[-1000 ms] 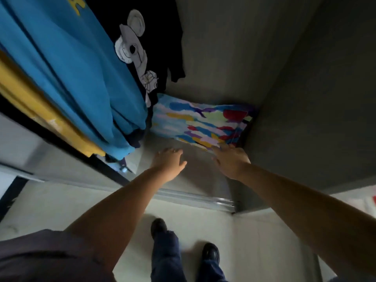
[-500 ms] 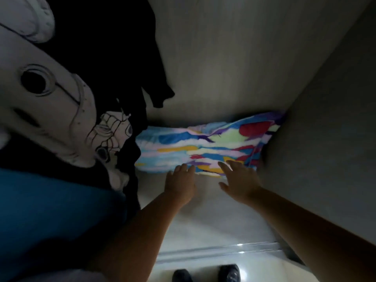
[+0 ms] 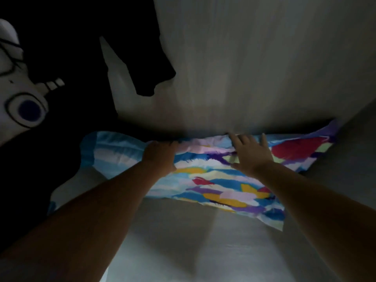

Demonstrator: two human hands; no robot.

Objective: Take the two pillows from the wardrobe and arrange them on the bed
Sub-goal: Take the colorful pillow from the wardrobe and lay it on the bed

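Both hands have reached farther in since half a second ago, from the pillow's near edge onto its top. Fingers of the left hand (image 3: 160,154) curl over the far edge of the pillow (image 3: 215,180), gripping the fabric. Fingers of the right hand (image 3: 252,155) lie spread and straight, pressing flat on the cover. That colourful pillow lies on the wardrobe floor (image 3: 203,241) against the back wall (image 3: 244,68). A black garment (image 3: 71,58) with a white cartoon print hangs at left.
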